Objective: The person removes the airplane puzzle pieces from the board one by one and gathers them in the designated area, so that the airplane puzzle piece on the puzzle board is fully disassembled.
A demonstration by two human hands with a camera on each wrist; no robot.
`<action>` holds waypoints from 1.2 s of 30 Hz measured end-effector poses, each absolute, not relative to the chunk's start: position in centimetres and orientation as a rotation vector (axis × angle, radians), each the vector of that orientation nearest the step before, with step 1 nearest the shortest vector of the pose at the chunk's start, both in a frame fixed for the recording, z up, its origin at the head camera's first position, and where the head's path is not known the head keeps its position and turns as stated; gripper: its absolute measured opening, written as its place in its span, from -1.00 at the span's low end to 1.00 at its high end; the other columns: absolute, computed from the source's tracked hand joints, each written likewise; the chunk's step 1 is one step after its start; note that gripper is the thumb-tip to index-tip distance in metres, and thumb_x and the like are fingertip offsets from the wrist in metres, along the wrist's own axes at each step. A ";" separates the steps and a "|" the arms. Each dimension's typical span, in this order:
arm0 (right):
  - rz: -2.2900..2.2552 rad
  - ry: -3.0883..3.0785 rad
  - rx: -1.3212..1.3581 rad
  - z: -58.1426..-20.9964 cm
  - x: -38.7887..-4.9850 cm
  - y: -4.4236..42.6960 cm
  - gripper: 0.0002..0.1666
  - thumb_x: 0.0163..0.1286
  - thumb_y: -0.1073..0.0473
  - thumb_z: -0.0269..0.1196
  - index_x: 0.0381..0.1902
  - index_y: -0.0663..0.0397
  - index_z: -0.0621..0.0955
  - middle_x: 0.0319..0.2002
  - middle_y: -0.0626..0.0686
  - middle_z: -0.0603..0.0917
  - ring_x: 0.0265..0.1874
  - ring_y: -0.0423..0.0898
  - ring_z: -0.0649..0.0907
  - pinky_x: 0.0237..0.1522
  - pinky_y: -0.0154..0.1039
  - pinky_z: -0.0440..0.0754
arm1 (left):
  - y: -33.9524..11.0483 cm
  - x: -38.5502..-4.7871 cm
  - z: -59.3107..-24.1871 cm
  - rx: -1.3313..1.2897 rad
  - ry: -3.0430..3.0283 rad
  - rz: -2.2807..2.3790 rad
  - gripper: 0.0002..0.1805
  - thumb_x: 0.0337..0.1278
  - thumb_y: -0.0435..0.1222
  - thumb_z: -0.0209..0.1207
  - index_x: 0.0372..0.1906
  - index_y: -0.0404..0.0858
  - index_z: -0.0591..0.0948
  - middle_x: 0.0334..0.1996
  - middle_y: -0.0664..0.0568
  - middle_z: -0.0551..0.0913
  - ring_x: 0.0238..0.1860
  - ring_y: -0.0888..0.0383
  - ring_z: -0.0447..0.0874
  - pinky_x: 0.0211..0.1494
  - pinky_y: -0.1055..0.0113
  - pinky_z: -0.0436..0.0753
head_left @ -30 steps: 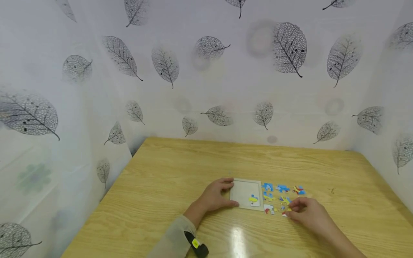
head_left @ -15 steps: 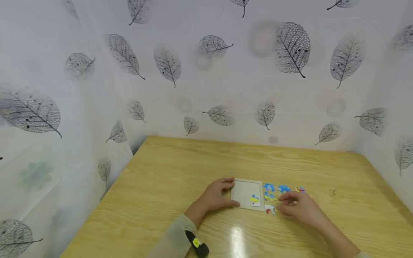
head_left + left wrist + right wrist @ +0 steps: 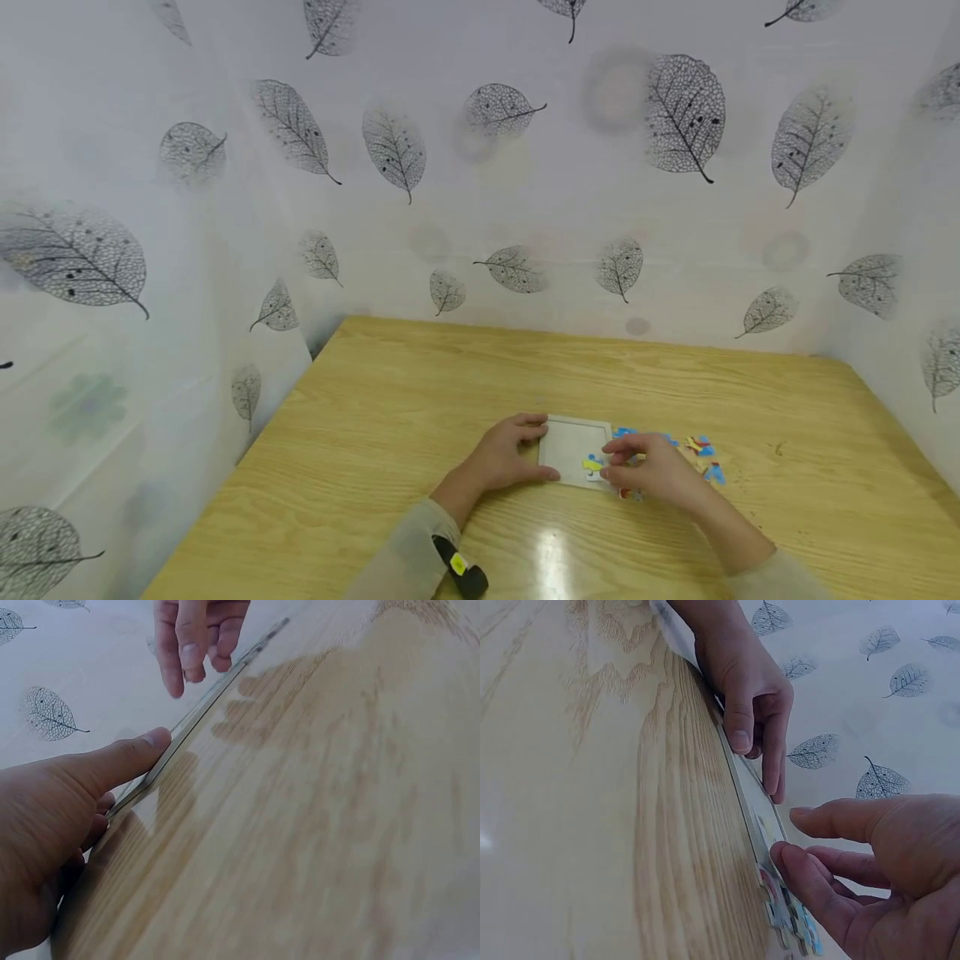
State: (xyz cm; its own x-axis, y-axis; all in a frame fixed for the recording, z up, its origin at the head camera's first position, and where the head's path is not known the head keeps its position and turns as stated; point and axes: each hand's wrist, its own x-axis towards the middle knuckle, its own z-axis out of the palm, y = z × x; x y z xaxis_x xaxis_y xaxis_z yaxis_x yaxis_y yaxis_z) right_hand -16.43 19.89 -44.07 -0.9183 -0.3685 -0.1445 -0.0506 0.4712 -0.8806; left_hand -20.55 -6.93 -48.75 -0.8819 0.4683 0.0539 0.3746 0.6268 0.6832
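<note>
A square, pale puzzle tray (image 3: 564, 450) lies on the wooden table with one blue, yellow and white puzzle piece (image 3: 590, 465) in its lower right corner. My left hand (image 3: 504, 454) holds the tray's left side, the thumb at the near edge and the fingers at the far one. Over the tray's right edge hovers my right hand (image 3: 656, 471), thumb and forefinger apart with a gap between them in the right wrist view (image 3: 877, 862). I see no piece between those fingertips. Several loose pieces (image 3: 701, 446) lie right of the tray, partly hidden by this hand.
The wood-grained table (image 3: 420, 375) reaches back to a white curtain (image 3: 555, 192) printed with grey leaves, which also stands at both sides. A black strap with a yellow mark (image 3: 458, 565) is around the left wrist.
My right hand has moved left from the loose pieces to the tray's right edge, uncovering pieces at the far right. The left hand has kept its place on the tray.
</note>
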 end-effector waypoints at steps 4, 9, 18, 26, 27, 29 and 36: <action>-1.399 2.438 -0.385 -44.5 -16.7 19.4 -0.44 0.27 0.15 0.40 0.10 0.44 0.56 -0.20 0.16 0.62 -0.50 -0.10 0.64 -0.46 -0.25 0.70 | -6.7 -20.7 -48.7 0.744 2.717 1.090 -0.16 -0.06 0.14 0.45 0.34 -0.18 0.54 0.41 0.19 0.44 0.45 0.07 0.37 0.47 0.13 0.41; -1.353 2.488 -0.374 -44.8 -17.0 19.0 -0.39 0.22 0.12 0.44 0.12 0.41 0.57 -0.24 0.12 0.58 -0.56 -0.13 0.59 -0.53 -0.30 0.65 | -6.6 -20.6 -48.4 0.727 2.717 1.092 -0.16 -0.06 0.13 0.46 0.33 -0.18 0.54 0.41 0.20 0.43 0.45 0.06 0.36 0.47 0.11 0.40; -1.272 2.528 -0.399 -45.2 -16.8 19.2 -0.50 0.20 0.13 0.44 0.02 0.34 0.63 -0.33 0.08 0.55 -0.63 -0.17 0.57 -0.60 -0.39 0.55 | -6.1 -20.1 -48.7 0.707 2.706 1.112 -0.15 -0.08 0.15 0.46 0.33 -0.17 0.54 0.42 0.22 0.43 0.45 0.04 0.36 0.49 0.07 0.37; -1.190 2.583 -0.443 -44.7 -17.1 19.0 -0.50 0.23 0.13 0.43 0.08 0.24 0.63 -0.32 0.06 0.56 -0.67 -0.18 0.56 -0.66 -0.42 0.47 | -6.1 -20.7 -48.5 0.729 2.713 1.108 -0.14 -0.07 0.16 0.45 0.34 -0.16 0.53 0.42 0.24 0.42 0.45 0.05 0.35 0.48 0.07 0.39; -1.182 2.592 -0.449 -44.6 -17.1 19.0 -0.51 0.24 0.13 0.42 0.08 0.23 0.63 -0.30 0.07 0.56 -0.67 -0.18 0.56 -0.65 -0.42 0.47 | -6.1 -20.8 -48.4 0.732 2.717 1.110 -0.15 -0.07 0.16 0.45 0.34 -0.15 0.53 0.42 0.24 0.42 0.45 0.05 0.35 0.48 0.07 0.39; -1.174 2.599 -0.461 -44.7 -17.2 18.8 -0.55 0.24 0.12 0.42 0.04 0.21 0.64 -0.27 0.08 0.56 -0.66 -0.19 0.55 -0.64 -0.41 0.50 | -6.2 -21.0 -48.4 0.731 2.718 1.118 -0.15 -0.07 0.15 0.46 0.34 -0.16 0.54 0.41 0.24 0.42 0.45 0.04 0.36 0.47 0.06 0.39; -1.195 2.565 -0.448 -44.9 -17.0 18.3 -0.54 0.22 0.12 0.44 0.00 0.27 0.62 -0.24 0.09 0.54 -0.61 -0.17 0.56 -0.58 -0.39 0.56 | -6.7 -20.8 -48.9 0.682 2.709 1.113 -0.12 -0.14 0.16 0.48 0.33 -0.15 0.54 0.41 0.25 0.43 0.45 0.05 0.35 0.48 0.06 0.38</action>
State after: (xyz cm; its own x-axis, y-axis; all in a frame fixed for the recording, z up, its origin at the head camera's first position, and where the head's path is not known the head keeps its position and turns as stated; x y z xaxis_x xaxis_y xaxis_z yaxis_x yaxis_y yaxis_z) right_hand -17.00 18.33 -44.90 -0.9140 -0.3887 -0.1163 -0.1610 0.6107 -0.7754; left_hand -20.82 -6.68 -48.87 -0.8886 0.4564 0.0461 0.3570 0.6248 0.6944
